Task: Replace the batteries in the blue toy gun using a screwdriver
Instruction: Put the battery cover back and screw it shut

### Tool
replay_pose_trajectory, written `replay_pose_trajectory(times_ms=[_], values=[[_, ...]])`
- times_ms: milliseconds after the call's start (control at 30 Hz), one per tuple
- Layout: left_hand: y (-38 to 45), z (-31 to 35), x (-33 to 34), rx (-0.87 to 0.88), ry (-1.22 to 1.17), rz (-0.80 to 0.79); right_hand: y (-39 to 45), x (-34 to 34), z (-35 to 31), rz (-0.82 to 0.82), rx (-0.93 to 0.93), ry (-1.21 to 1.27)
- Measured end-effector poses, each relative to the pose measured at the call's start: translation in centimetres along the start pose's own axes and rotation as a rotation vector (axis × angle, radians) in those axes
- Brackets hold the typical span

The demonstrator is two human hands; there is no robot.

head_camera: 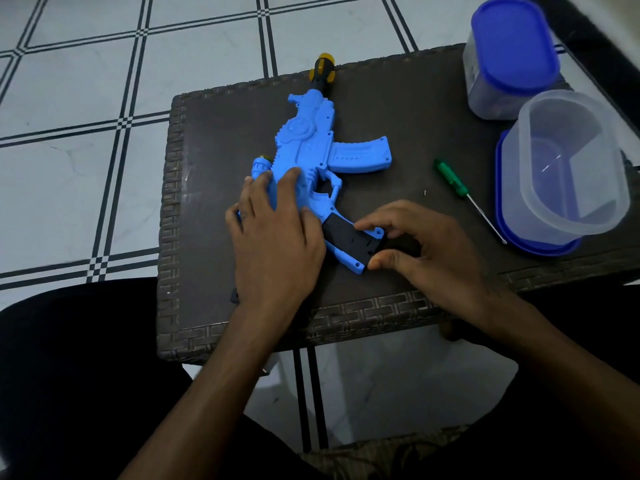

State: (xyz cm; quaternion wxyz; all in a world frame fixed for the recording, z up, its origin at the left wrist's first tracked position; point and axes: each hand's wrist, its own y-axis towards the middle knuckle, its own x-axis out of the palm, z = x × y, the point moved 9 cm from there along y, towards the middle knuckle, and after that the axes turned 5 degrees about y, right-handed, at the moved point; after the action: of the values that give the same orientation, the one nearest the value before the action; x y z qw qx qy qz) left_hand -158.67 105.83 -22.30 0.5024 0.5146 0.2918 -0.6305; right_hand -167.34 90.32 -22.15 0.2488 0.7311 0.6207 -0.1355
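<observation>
Blue toy gun [313, 152] lay flat mid-table [214, 133]. My left hand [273, 230] pressed its body, fingers straight. My right hand [419, 240] pinched black grip cover [346, 239] at butt end. Screwdriver [453, 183] idle, well apart. Risk: tiny loose screw [425, 193] could roll off if table jolted; forcing cover might snap tabs.

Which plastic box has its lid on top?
The far container, at the table's back corner, wears its blue lid on top. The nearer clear container is open and stands on its blue lid instead.
</observation>
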Motion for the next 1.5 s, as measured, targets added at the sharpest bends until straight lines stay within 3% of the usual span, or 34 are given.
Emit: replay_pose_trajectory(times_ms=[733,967,1500], values=[[0.1,-0.3,0.0,-0.001,-0.049,0.017,-0.6,-0.1,-0.4,-0.022,-0.051,-0.054],[0.1,-0.3,-0.1,-0.002,-0.059,0.019,-0.8,-0.1,-1.6,0.023,-0.162,-0.291],[0.1,-0.3,0.0,0.001,-0.062,0.021,-1.7,0.7,-2.6,-0.034,-0.364,-0.387]])
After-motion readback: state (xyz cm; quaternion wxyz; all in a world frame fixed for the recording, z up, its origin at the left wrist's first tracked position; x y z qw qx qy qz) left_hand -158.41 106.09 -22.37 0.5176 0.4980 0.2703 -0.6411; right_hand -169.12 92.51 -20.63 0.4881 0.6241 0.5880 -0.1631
